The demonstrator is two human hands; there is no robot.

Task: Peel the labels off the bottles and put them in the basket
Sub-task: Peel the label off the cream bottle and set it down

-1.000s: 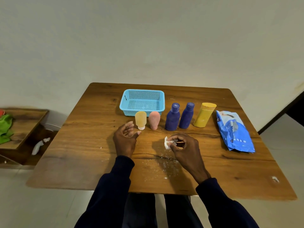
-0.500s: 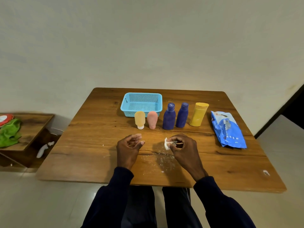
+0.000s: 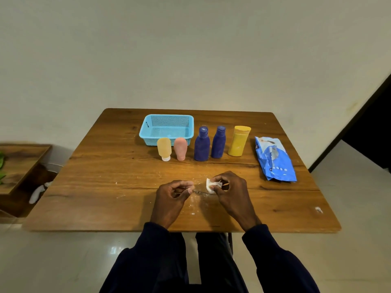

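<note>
Crumpled white label (image 3: 212, 185) is pinched in the right hand's (image 3: 229, 191) fingertips, low over the wooden table (image 3: 105, 187). The left hand (image 3: 172, 197) curls beside it; whether it grips anything is unclear. Five bottles (image 3: 202, 144) stand beyond, by the blue basket (image 3: 167, 129).

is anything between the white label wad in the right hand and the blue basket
Yes: the pink tube and orange tube stand right before the near wall of the basket, on the line from the label wad. Lifting over them should clear.
</note>
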